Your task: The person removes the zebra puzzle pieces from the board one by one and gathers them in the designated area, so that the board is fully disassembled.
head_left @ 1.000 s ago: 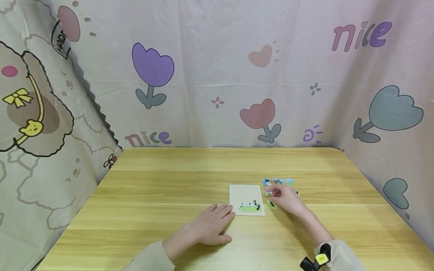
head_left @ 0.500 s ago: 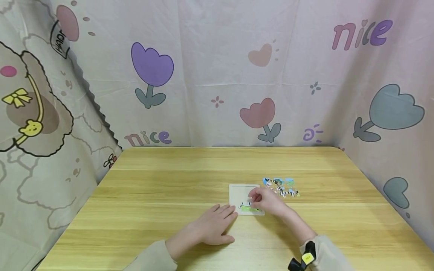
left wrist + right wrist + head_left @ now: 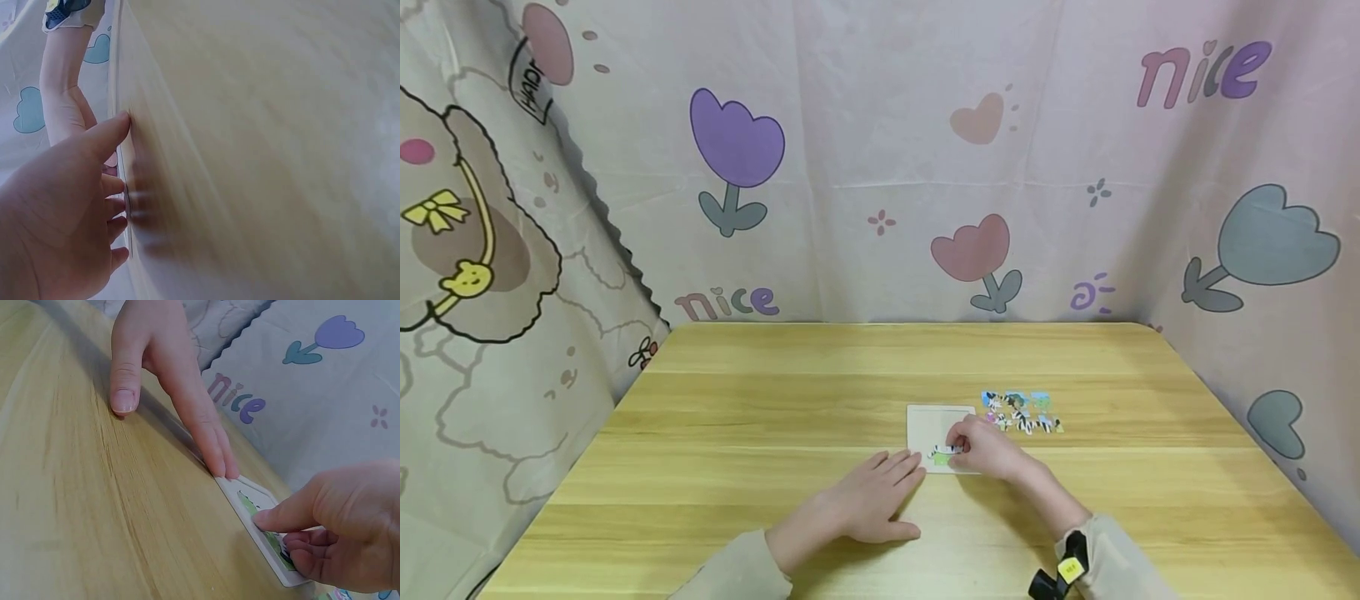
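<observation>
A white puzzle tray (image 3: 925, 423) lies flat on the wooden table, with green-and-zebra picture pieces (image 3: 939, 457) along its near side. Over them my right hand (image 3: 988, 450) pinches a small puzzle piece, mostly hidden by its fingers. In the right wrist view, the thumb sits low against the green picture (image 3: 250, 503) inside the tray rim, the other fingers curled beside it. My left hand (image 3: 872, 500) lies with extended fingers, its fingertips resting on the tray's near left corner. Several loose puzzle pieces (image 3: 1019, 412) with zebra and sky patterns lie just right of the tray.
The table (image 3: 760, 400) is light wood, its far edge against a patterned curtain (image 3: 850, 150). More curtain hangs at both sides. A black wrist camera (image 3: 1060, 568) is strapped to the right sleeve.
My right hand has moved left from the loose pieces to the tray, and the lowest loose piece is gone from its spot. The left hand has stayed at the tray corner.
</observation>
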`<state>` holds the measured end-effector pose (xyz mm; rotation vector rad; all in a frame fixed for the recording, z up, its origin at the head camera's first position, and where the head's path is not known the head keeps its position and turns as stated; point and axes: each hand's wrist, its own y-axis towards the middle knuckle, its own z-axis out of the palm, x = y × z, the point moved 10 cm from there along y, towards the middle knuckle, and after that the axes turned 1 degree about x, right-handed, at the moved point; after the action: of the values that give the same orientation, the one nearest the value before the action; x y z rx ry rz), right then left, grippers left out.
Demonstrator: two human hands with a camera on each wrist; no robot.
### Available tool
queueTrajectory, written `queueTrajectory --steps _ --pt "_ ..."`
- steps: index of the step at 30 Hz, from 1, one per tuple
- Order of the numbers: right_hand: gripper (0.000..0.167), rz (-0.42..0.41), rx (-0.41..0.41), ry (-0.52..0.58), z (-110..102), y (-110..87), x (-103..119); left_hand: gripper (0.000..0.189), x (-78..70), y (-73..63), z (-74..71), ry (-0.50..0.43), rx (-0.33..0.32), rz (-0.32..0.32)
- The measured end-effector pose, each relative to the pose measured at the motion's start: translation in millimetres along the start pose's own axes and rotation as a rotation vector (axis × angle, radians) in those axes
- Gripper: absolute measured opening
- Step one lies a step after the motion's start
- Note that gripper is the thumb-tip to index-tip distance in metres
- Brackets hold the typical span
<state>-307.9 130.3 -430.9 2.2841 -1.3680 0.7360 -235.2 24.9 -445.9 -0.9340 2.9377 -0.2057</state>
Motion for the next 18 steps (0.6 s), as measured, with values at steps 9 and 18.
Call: queueTrajectory --steps 9,18 --pt "0.021 0.02 -0.039 0.081 -1 -0.5 -2 0.077 -0.9 -0.1 -0.5 -0.008 0.006 0.013" --pt "0.014 -0.005 -0.058 0.24 -2 -2.8 -11 0.078 -0.9 0.4 0.5 -0.013 0.012 0.016"
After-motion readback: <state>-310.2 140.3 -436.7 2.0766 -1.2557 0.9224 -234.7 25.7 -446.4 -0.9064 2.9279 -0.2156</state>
